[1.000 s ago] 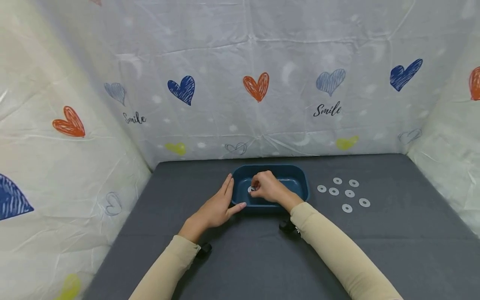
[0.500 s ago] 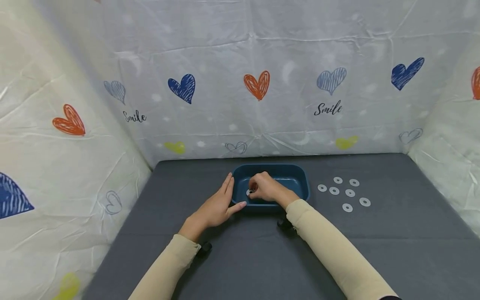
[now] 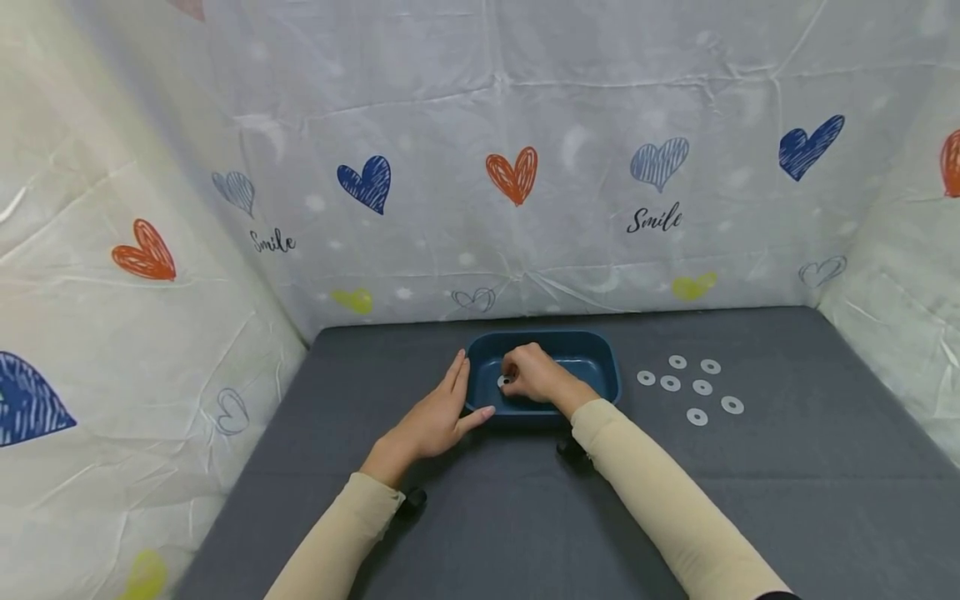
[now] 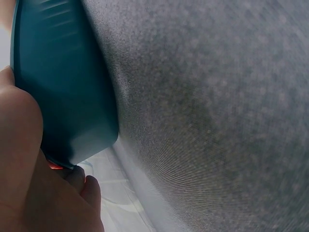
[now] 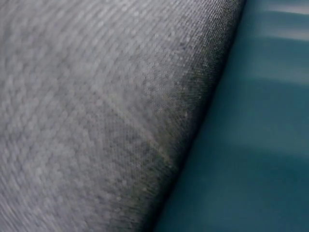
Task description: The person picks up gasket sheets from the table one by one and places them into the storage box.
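The right hand (image 3: 531,374) pinches a small white ring-shaped washer (image 3: 502,381) inside the dark teal plastic tub (image 3: 600,371); the left hand (image 3: 437,419), fingers straight, presses the tub's left wall.

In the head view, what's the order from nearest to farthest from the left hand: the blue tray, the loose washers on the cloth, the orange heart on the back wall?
1. Blue tray: touching the left hand, just to its right.
2. Loose washers: on the cloth, right of the tray.
3. Orange heart: up on the back wall.

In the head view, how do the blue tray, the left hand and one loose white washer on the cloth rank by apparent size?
1. blue tray
2. left hand, nearer the camera, so its rank is less sure
3. loose white washer, clearly smallest
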Demonstrator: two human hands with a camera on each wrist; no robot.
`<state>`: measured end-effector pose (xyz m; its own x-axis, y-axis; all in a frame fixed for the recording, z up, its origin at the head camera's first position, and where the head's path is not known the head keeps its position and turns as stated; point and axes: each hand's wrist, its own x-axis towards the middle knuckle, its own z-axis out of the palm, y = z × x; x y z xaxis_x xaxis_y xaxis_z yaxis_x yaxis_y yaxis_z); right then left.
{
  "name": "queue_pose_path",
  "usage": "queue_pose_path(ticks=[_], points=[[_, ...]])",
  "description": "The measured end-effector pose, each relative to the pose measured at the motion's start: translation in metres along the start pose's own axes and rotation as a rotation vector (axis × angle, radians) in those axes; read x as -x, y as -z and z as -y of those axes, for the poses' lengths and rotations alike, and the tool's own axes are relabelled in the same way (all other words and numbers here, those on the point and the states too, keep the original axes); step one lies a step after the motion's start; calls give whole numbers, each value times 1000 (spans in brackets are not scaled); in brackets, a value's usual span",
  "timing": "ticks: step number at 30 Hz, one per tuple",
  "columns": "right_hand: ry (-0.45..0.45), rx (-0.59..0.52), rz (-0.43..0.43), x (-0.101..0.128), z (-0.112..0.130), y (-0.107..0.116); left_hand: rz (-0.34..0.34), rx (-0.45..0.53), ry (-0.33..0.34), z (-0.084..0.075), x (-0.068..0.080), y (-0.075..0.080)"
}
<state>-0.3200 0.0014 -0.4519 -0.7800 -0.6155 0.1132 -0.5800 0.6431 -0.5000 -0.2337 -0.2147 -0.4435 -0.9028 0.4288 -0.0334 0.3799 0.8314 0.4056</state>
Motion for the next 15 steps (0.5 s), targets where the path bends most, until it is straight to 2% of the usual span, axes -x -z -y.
queue_pose_path(ticks=[7,15], points=[[10,-66,6,0,-2,-1,-11,-14,-11,2,0,-1],[46,-51,12,0,-1,-2,-2,-10,-13,1,-1,-1]])
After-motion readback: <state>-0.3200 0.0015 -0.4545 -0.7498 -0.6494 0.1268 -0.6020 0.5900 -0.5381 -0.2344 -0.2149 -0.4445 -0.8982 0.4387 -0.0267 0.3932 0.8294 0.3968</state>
